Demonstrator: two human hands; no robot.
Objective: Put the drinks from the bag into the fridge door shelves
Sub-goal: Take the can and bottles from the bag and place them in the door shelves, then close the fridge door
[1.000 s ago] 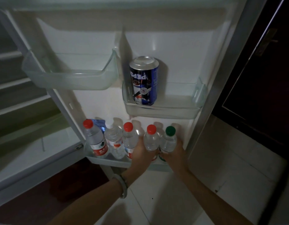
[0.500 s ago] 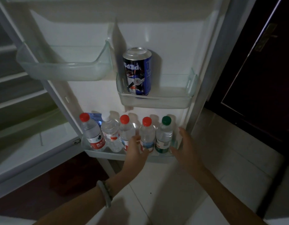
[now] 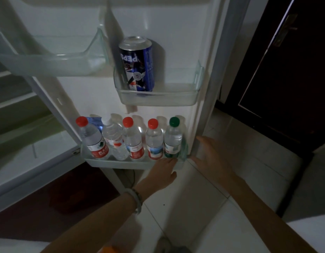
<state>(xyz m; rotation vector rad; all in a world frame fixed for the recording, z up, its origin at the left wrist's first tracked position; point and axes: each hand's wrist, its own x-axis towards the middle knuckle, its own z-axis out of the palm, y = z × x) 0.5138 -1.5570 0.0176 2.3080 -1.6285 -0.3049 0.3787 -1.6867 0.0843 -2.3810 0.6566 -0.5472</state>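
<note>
An open fridge door fills the view, seen from above in dim light. Its bottom door shelf (image 3: 110, 162) holds five clear water bottles standing upright in a row: a red-capped bottle (image 3: 92, 139) at the shelf's left end, a clear-capped bottle (image 3: 113, 139) next, two more red-capped bottles (image 3: 132, 141) (image 3: 154, 141), and a green-capped bottle (image 3: 173, 138) at the right end. Above it, a blue cola can (image 3: 138, 64) stands at the left end of the middle door shelf (image 3: 176, 99), with the rest of that shelf bare. A further clear shelf (image 3: 54, 64) hangs higher at the left. Both forearms reach forward and down from the bottom of the view. The left hand (image 3: 162, 173), with a pale bracelet (image 3: 136, 199) at its wrist, lies palm down against the front rim of the bottom shelf below the green-capped bottle, fingers extended and holding nothing. The right hand (image 3: 210, 157) is at the right corner of that shelf beside the door's edge, fingers spread apart and empty, just clear of the green-capped bottle. Pale floor tiles (image 3: 203, 207) lie beneath the arms.
</note>
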